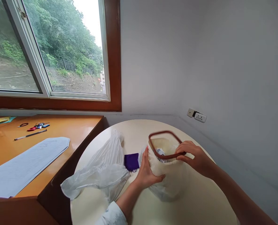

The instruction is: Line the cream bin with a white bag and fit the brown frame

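A cream waste bin (173,178), with a thin plastic bag around its lower part, stands on the round table. My left hand (147,173) grips its left side, thumb in front and fingers along the wall. Above the bin's mouth, a brown rounded-square rim ring (169,156) is tilted. My right hand (196,156) pinches this ring at its right corner. Crumpled, printed-looking stuff (161,152) shows inside the bin. Left of it lie a purple flat piece (131,162) and a loose white plastic bag (103,170). The bin's far side is partly hidden.
The round cream table (94,206) stands by a grey wall with a socket (200,117). At the left, a wooden desk (89,125) carries paper sheets (33,165), a pen (31,135) and a bunch of small items (40,126). A window is above it.
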Demonstrator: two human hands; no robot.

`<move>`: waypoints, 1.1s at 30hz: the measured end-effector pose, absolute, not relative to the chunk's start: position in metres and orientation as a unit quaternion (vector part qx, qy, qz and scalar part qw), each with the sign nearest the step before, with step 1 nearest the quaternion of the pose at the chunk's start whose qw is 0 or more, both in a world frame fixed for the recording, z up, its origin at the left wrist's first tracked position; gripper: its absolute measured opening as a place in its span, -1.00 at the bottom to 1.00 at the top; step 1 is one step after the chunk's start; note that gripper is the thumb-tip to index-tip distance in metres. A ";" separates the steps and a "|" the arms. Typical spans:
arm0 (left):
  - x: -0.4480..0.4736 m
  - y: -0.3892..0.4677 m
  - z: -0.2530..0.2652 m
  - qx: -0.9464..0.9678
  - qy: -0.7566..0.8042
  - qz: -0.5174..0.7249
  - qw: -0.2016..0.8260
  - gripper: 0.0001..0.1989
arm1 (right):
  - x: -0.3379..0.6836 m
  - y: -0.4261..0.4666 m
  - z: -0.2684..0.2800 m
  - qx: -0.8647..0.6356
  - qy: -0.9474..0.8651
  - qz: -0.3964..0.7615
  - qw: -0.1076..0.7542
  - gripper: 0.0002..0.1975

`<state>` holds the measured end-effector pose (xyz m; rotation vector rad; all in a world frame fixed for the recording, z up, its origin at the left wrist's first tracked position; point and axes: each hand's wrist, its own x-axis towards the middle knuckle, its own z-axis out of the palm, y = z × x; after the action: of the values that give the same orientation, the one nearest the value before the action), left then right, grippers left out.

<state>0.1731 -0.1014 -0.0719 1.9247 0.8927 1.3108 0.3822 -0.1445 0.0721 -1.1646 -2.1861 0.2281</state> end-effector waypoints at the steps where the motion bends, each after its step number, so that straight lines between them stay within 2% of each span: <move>1: 0.173 -0.102 -0.072 0.732 0.340 0.499 0.317 0.24 | 0.383 -0.145 0.073 -0.442 -0.826 0.082 0.341 -0.88; 6: 0.172 -0.102 -0.072 0.735 0.344 0.493 0.314 0.24 | 0.399 -0.130 0.072 -0.502 -0.719 0.079 0.474 -0.83; 9: 0.172 -0.101 -0.072 0.738 0.342 0.494 0.307 0.23 | 0.425 -0.103 0.049 -0.575 -0.647 0.054 0.498 -0.73; 13: 0.172 -0.099 -0.074 0.739 0.337 0.498 0.304 0.24 | 0.462 -0.062 -0.012 -0.649 -0.619 -0.001 0.443 -0.64; 19: 0.171 -0.099 -0.074 0.736 0.344 0.485 0.322 0.26 | 0.476 -0.041 -0.086 -0.684 -0.622 -0.011 0.381 -0.70; 25: 0.171 -0.098 -0.075 0.733 0.342 0.480 0.340 0.27 | 0.474 -0.032 -0.113 -0.695 -0.632 -0.016 0.342 -0.67; 33: 0.170 -0.097 -0.075 0.729 0.345 0.483 0.340 0.23 | 0.479 -0.027 -0.120 -0.700 -0.640 -0.030 0.316 -0.66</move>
<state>0.1702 -0.0971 -0.0747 1.8976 0.8983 1.2575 0.4794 -0.0266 -0.1198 -1.8449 -1.6846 -0.0801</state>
